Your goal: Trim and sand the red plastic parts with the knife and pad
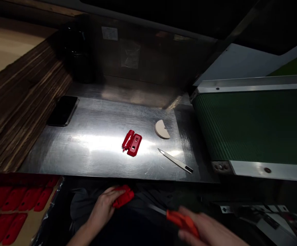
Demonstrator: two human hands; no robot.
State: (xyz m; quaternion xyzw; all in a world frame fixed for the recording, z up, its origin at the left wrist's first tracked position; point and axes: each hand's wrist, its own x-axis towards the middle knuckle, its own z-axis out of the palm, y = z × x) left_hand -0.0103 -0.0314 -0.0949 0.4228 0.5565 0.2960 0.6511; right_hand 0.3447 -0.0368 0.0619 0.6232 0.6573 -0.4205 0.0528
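My left hand (103, 207) holds a red plastic part (123, 196) in front of the table edge, over my lap. To its right, my right hand (202, 227) is closed around the orange handle of a tool (180, 220); the thin metal end points left toward the red part without touching it, and it is blurred. On the metal table (74, 150) lie two red pieces side by side, a rounded one (128, 139) and a flat one with holes (134, 145). Right of them are a pale half-round piece (162, 129) and a white-handled knife (175, 160).
A dark phone (63, 111) lies at the table's left, beside a tall stack of brown sheets (25, 95). A green conveyor belt (256, 124) stands at the right. Rows of red parts (15, 232) fill the lower left. A metal wall rises behind the table.
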